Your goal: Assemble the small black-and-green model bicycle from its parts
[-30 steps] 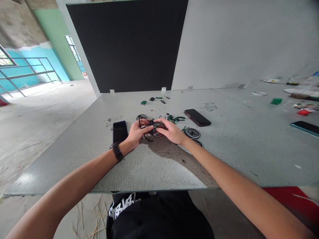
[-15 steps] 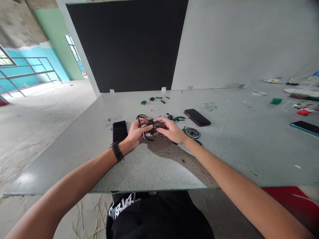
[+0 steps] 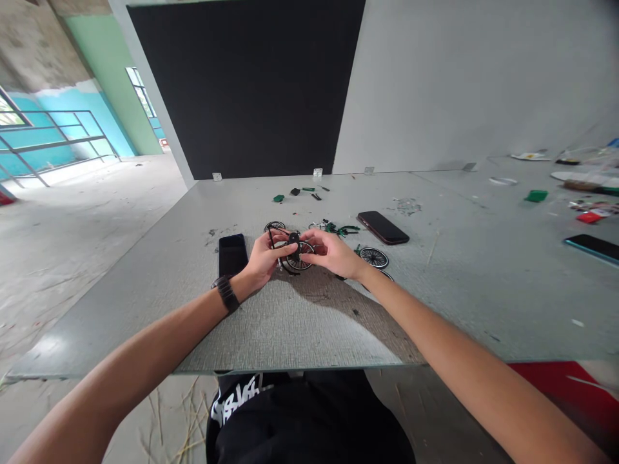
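Note:
Both hands meet over the middle of the grey table (image 3: 309, 322). My left hand (image 3: 262, 260), with a dark watch on its wrist, pinches a small black part (image 3: 293, 243) set against a spoked toy bicycle wheel (image 3: 298, 256). My right hand (image 3: 333, 253) grips that wheel from the right side. Thin black frame pieces stick out between the fingers. A green toy bicycle frame (image 3: 338, 229) lies just beyond the hands. Loose spoked wheels lie to the right (image 3: 374, 257) and at the back left (image 3: 275, 226).
A black phone (image 3: 233, 254) lies left of my hands, and another dark phone (image 3: 383, 227) lies at the right rear. Small green and black parts (image 3: 300, 192) are scattered near the far edge. A third phone (image 3: 590, 247) and clutter sit at the far right.
My right hand has shifted slightly left, covering more of the wheel. The small black part stays pinched at the wheel. Nothing else on the table has moved.

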Demonstrator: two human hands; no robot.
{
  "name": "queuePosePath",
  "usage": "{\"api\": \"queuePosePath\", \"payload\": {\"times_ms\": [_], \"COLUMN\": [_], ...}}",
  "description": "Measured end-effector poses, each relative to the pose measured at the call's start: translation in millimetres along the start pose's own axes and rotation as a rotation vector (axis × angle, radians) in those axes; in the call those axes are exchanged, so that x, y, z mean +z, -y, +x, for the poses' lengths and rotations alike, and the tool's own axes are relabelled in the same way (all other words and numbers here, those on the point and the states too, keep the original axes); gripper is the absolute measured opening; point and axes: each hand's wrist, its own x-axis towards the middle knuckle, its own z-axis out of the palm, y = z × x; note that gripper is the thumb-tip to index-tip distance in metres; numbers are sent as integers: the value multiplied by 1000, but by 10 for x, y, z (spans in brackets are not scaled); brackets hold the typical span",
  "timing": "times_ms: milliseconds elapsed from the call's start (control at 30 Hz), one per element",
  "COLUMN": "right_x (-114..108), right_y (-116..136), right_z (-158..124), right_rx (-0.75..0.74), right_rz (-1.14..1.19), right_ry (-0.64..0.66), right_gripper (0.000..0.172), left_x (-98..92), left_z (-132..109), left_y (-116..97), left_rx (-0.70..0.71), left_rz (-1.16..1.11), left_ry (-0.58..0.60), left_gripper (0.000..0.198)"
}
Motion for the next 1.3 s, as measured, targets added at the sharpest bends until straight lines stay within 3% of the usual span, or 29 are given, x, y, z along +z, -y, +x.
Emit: {"api": "queuePosePath", "payload": {"times_ms": [600, 1000, 1300], "right_x": [-16, 118, 137], "right_y": [-44, -72, -84], "right_z": [6, 2, 3], "right_rx": [43, 64, 43], "right_rz": [17, 118, 81], "right_ry": [-19, -133, -142], "right_gripper": [36, 37, 35], "left_x": [-18, -28, -7], "left_z": [10, 3, 13], "left_y": [33, 52, 54], "left_rx": [22, -60, -76], "left_rz": [61, -34, -83], "left_ry": [-13, 23, 28], "left_gripper": [37, 40, 39]}}
